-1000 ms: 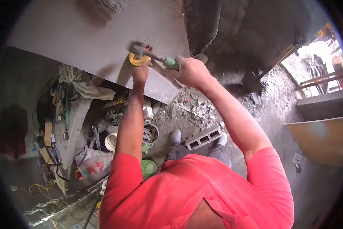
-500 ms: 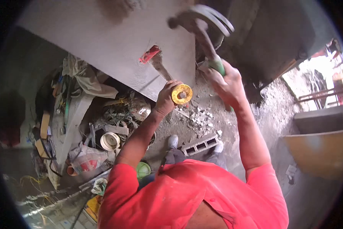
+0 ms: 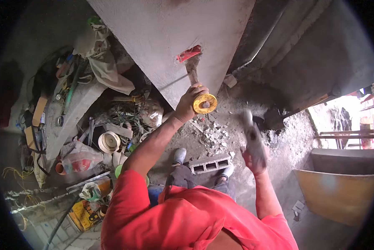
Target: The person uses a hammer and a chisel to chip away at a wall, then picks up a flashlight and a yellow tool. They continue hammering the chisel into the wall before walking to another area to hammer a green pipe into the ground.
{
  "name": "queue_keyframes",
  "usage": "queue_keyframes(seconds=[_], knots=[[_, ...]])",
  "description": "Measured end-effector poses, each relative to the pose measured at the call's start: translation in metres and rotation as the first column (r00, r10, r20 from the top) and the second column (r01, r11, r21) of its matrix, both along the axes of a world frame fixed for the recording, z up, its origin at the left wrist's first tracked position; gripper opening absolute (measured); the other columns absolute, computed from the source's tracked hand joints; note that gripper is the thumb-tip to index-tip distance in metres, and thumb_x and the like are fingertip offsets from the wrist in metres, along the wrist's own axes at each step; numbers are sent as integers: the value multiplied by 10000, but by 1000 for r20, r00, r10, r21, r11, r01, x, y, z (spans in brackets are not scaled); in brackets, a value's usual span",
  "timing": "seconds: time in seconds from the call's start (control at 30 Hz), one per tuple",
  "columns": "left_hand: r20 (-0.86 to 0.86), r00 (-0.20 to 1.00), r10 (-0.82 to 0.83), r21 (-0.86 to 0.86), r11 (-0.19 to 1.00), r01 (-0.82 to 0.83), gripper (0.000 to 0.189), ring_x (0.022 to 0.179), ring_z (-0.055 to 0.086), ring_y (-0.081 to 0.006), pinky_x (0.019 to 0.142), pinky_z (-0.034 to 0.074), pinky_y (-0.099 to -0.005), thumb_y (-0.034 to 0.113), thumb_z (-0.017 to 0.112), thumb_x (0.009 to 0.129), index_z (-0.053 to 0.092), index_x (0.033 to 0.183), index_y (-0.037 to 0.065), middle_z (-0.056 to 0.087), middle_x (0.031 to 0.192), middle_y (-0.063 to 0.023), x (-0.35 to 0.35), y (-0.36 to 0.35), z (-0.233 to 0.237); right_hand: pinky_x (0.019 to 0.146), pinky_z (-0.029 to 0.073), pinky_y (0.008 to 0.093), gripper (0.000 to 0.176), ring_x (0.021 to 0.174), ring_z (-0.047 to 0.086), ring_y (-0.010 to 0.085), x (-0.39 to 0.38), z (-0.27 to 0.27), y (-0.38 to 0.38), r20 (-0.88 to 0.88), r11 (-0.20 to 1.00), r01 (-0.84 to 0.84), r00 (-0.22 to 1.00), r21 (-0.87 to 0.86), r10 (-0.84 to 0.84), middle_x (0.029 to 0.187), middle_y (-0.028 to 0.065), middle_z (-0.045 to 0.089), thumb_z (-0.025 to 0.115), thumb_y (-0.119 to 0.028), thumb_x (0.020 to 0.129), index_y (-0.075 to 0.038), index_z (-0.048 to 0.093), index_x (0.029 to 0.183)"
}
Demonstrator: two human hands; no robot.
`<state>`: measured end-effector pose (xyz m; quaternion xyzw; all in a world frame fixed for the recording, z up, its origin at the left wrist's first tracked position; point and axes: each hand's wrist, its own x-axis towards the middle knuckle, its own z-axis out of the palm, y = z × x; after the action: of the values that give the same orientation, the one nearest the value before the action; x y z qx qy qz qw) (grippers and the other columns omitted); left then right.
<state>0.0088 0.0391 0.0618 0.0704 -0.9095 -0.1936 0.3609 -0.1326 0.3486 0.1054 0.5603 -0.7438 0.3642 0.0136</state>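
My left hand [image 3: 188,103] is wrapped round a chisel [image 3: 192,71], just behind its round yellow guard. The chisel's blade end meets the grey wall [image 3: 166,37] at the edge of a red box [image 3: 189,53] set into a rough-edged hole. Lower and to the right, my right hand [image 3: 255,160] is closed round a claw hammer [image 3: 252,133], which is smeared by motion. The hammer's head is apart from the chisel's struck end, which shows in the middle of the guard.
Broken rubble [image 3: 214,137] lies on the floor below the wall. A hollow concrete block [image 3: 210,164] sits between my feet. Bags, wood and tools are piled at left, near a cream-coloured round container [image 3: 109,142]. A wooden-sided trough [image 3: 337,187] stands at right.
The hammer has swung down from high above, and my right hand has dropped with it. My left hand still grips the chisel at the red box. The view has shifted somewhat.
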Motion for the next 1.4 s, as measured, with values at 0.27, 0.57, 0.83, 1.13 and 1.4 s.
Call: queue_keyframes(seconds=[0.27,0.57,0.83,1.13,1.4], knots=[[-11,985,-171,35,985,172,401,1237,521,-344,1083,410,-454,310,702,845,568,1153,91,583,1183,-96,23,-18,-9,521,467,391,271,578,594,284,42,-10,-58,24,954,-292,955,-68,294,677,69,580,817,-216,701,-112,594,816],[-176,972,-155,210,959,191,464,1190,543,-333,1072,423,-435,216,759,752,556,1137,55,573,1156,-100,24,-27,-10,569,497,413,258,620,636,328,63,14,-81,140,977,-204,971,67,194,679,118,616,802,-123,634,-79,606,794],[-226,974,33,627,770,120,404,1161,575,-240,1021,449,-354,171,732,856,570,1207,56,606,1152,-89,14,-20,-42,578,506,442,177,667,639,398,34,3,-93,62,968,17,998,252,-34,708,198,630,720,-182,776,-36,628,813],[-181,981,66,564,825,49,424,1063,619,-180,946,481,-314,-6,713,813,571,1211,31,639,1141,-85,14,-10,-2,680,514,495,236,753,650,425,14,0,-112,77,940,33,995,338,-63,764,220,652,703,-266,781,-46,632,829],[-101,966,238,460,872,-167,311,984,653,-246,876,513,-350,73,698,872,593,1153,-8,674,1053,-123,13,0,2,661,501,431,233,711,650,384,-7,26,-39,324,945,160,912,287,-253,747,235,644,681,-225,820,-4,628,873]])
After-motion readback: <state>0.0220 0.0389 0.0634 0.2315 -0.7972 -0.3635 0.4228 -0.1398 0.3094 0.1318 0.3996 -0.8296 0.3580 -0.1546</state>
